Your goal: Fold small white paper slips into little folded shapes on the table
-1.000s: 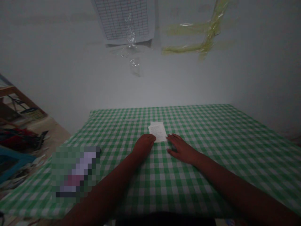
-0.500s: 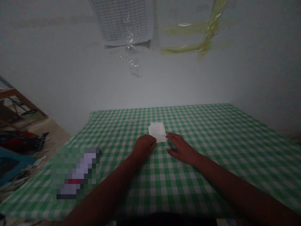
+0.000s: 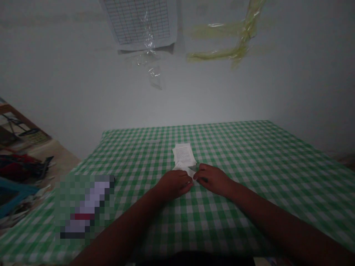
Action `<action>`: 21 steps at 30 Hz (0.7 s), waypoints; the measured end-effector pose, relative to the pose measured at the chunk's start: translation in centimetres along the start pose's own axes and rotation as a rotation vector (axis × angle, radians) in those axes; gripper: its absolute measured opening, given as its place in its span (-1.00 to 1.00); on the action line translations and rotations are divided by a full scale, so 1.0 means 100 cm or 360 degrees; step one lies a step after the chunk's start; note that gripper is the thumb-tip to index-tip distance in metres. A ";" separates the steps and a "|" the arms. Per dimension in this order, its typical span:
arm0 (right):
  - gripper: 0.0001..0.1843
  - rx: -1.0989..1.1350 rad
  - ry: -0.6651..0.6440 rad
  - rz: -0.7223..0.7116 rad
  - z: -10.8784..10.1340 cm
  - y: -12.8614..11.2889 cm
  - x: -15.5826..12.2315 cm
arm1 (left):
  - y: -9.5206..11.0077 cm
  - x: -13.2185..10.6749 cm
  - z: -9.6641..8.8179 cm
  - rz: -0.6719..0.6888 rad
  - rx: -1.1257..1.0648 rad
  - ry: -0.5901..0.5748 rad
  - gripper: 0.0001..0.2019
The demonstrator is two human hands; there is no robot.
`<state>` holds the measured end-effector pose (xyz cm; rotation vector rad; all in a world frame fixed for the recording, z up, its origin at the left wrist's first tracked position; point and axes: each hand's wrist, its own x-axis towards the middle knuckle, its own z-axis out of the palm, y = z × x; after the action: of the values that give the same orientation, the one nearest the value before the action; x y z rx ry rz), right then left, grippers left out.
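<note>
Two sets of fingers (image 3: 187, 181) pinch the near edge of the paper (image 3: 183, 155). The left hand (image 3: 173, 183) and right hand (image 3: 213, 179) meet tip to tip, so that edge curls up evenly. The rest lies flat mid-desk (image 3: 249, 166), toward the far edge. A blurred object (image 3: 84, 207) sits near the left edge.

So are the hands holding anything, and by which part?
The left hand and right hand pinch the small white paper by its near edge, which curls up off the green checked tablecloth; its far part lies flat.
</note>
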<state>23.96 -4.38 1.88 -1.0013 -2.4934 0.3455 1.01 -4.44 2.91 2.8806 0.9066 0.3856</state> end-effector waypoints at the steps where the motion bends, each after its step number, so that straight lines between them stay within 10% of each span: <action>1: -0.79 -0.0020 -0.0037 0.0004 -0.001 0.001 0.000 | 0.001 -0.001 -0.002 0.0031 -0.0041 -0.0029 -0.77; 10: -0.75 0.0108 -0.0104 -0.0052 -0.022 0.016 -0.003 | -0.005 -0.005 -0.023 -0.0004 -0.0353 -0.0050 -0.78; 21: -0.77 0.0285 -0.0027 -0.0033 -0.032 0.022 -0.004 | -0.010 -0.006 -0.003 0.0096 -0.0404 -0.0073 -0.83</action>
<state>27.04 -2.90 3.73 -0.9027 -2.4353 0.5621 -0.07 -3.96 2.89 2.6767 0.7082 0.4058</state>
